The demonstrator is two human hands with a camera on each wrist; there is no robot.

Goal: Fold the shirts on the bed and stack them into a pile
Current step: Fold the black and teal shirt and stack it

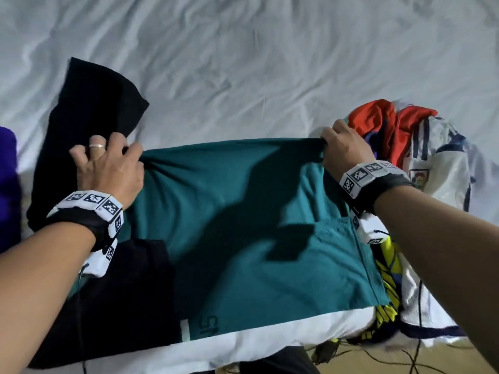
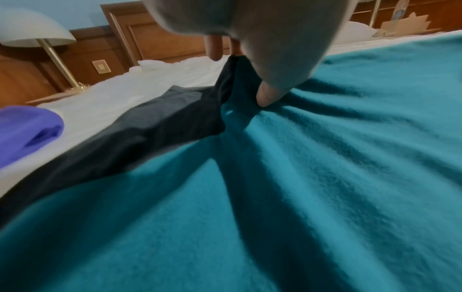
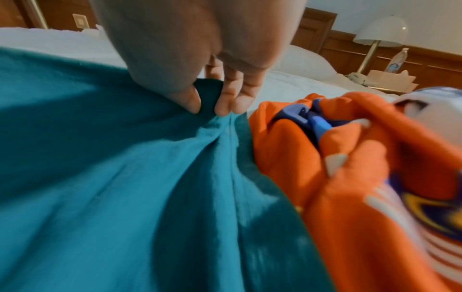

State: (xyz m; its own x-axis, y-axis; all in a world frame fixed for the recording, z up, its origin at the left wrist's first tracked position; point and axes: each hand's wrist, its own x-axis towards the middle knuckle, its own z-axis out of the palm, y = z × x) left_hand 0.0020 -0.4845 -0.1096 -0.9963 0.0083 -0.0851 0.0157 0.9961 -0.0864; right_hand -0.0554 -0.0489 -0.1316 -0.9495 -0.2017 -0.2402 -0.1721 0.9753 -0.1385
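Observation:
A teal shirt with black sleeves lies spread across the near side of the white bed. My left hand pinches its far left corner, where teal meets the black sleeve; in the left wrist view the thumb presses into bunched teal cloth. My right hand pinches the far right corner; its fingertips clamp a fold of the teal shirt. The far edge is stretched taut between both hands.
A heap of unfolded shirts, orange and white with dark stripes, lies just right of my right hand; the orange one touches the teal cloth. A purple garment sits at the far left. Cables hang at the bed's near edge.

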